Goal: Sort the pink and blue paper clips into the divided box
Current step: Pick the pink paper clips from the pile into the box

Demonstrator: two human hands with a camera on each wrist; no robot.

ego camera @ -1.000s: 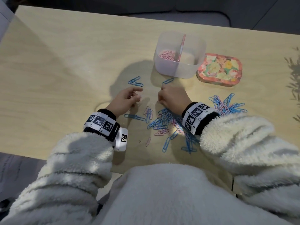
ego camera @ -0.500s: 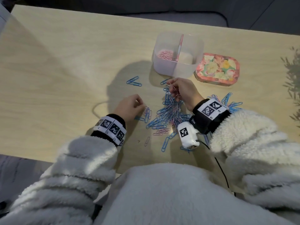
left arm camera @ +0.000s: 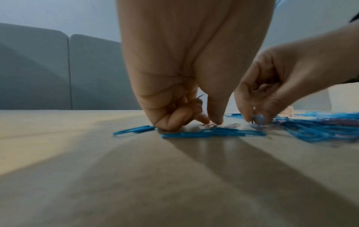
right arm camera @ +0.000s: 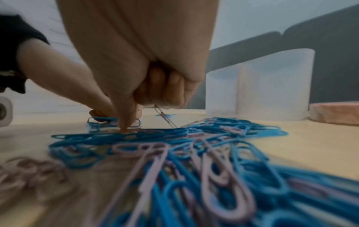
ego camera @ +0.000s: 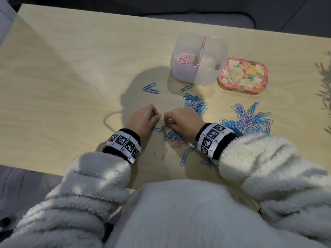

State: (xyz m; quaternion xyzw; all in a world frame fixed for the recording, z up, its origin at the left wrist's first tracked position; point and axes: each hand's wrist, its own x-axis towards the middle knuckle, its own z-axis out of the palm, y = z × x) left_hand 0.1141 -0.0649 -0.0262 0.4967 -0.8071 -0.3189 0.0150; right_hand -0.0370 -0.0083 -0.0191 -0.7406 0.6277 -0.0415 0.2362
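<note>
The clear divided box (ego camera: 211, 76) stands at the back with pink clips (ego camera: 185, 59) in its left compartment. My left hand (ego camera: 155, 116) and right hand (ego camera: 166, 121) meet over a near pile of blue and pink clips (ego camera: 176, 137). In the left wrist view, my left hand (left arm camera: 212, 122) pinches a pale clip (left arm camera: 210, 126) on the table, its other fingers curled. In the right wrist view, my right hand (right arm camera: 136, 121) presses its thumb down on the pile, and a pink clip (right arm camera: 165, 119) hangs from its curled fingers.
A flowered lid (ego camera: 243, 76) lies right of the box. A heap of blue clips (ego camera: 196, 102) sits in front of the box, and a mixed heap (ego camera: 249, 119) lies at the right. Two loose blue clips (ego camera: 150, 88) lie left of the box. A grey sofa stands beyond the table.
My right hand has come back from in front of the box to the near pile, beside my left hand. A heap of blue clips is uncovered where it was.
</note>
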